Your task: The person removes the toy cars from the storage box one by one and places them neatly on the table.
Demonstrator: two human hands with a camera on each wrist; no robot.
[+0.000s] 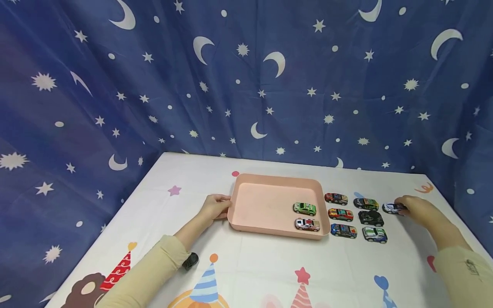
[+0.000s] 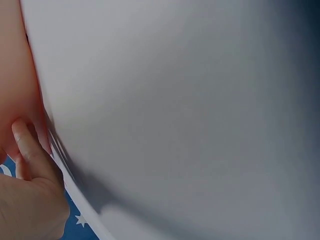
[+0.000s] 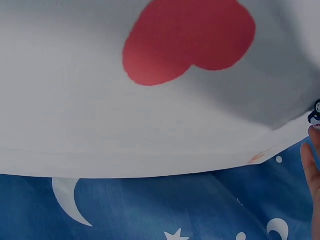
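At the left end of a pink tray (image 1: pixel 256 205), my left hand (image 1: pixel 214 208) grips the rim. In the left wrist view, the thumb of my left hand (image 2: pixel 35 190) lies against the tray's wall (image 2: pixel 17 65). Two toy cars sit inside the tray near its right end: a green one (image 1: pixel 304 208) and a white-and-red one (image 1: pixel 307 224). Far to the right, my right hand (image 1: pixel 420 210) pinches a white-and-blue toy car (image 1: pixel 391 208) at the table surface, its fingers covering the car's right end. Only a sliver of that car (image 3: pixel 316 116) shows in the right wrist view.
Between tray and right hand stand several toy cars in two columns, among them a red-and-yellow one (image 1: pixel 340 214), a blue one (image 1: pixel 344 231), a black one (image 1: pixel 371 218) and a white-and-green one (image 1: pixel 375 235). A small black object (image 1: pixel 190 261) lies beside the left sleeve.
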